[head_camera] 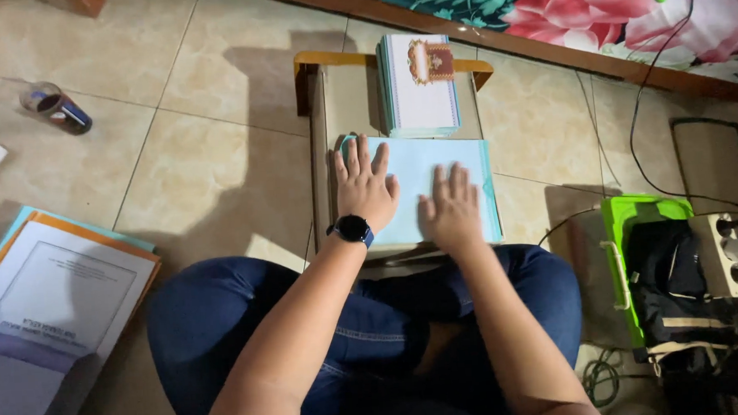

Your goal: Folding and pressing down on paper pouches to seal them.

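Tiled floor [215, 157], dim room, person sitting cross-legged in jeans. Left hand [364, 185], watch [353, 228] on wrist, lies flat with fingers spread on a light blue paper sheet [417, 167]; right hand [451, 207] just beside it, also flat and open on the same sheet, gripping nothing. Sheet rests on a small wooden tabletop [323, 134] right in front of the knees. Beyond the fingertips, stack of printed cards [418, 83], touching the sheet's far edge. Left of left hand, well apart: orange and blue folders [53, 291], tipped cup [56, 108]. Right of right hand: green box [632, 244], power strip [729, 252].
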